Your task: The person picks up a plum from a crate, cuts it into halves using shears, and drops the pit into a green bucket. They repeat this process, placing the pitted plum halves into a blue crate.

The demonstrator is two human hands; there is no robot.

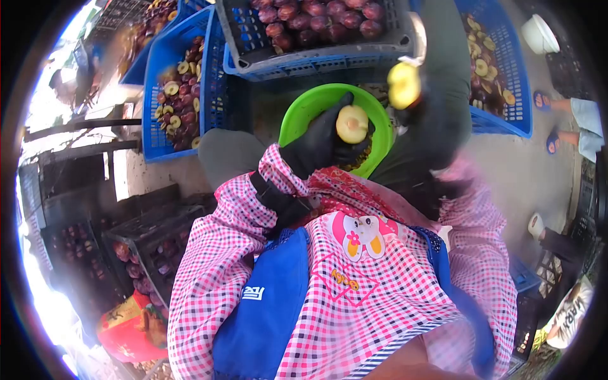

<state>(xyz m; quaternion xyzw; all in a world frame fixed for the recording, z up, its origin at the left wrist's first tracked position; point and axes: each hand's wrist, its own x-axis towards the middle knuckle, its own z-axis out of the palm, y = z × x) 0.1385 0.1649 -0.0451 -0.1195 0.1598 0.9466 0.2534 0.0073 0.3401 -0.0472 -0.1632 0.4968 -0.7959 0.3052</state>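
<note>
In a black glove, my left hand (316, 142) is closed round a plum half (352, 124), its pale cut face turned up, over the green basin (292, 111). The basin stands between my legs and has dark bits in its bottom. My right hand (418, 117), also gloved in black, is smeared by motion beside the basin's right rim, against my dark trouser leg. At its fingertips is another plum half (404, 84), yellow cut face showing; the fingers themselves are hard to make out. Just above that half is a pale curved strip (418, 35), of a kind I cannot make out.
A dark crate of whole plums (316, 22) stands in front, on a blue crate. Blue crates with cut plums stand at left (152, 120) and right (516, 114). Black crates (149, 247) and a red bag (133, 329) are at lower left. A white bucket (539, 35) and another person's feet (546, 120) are at right.
</note>
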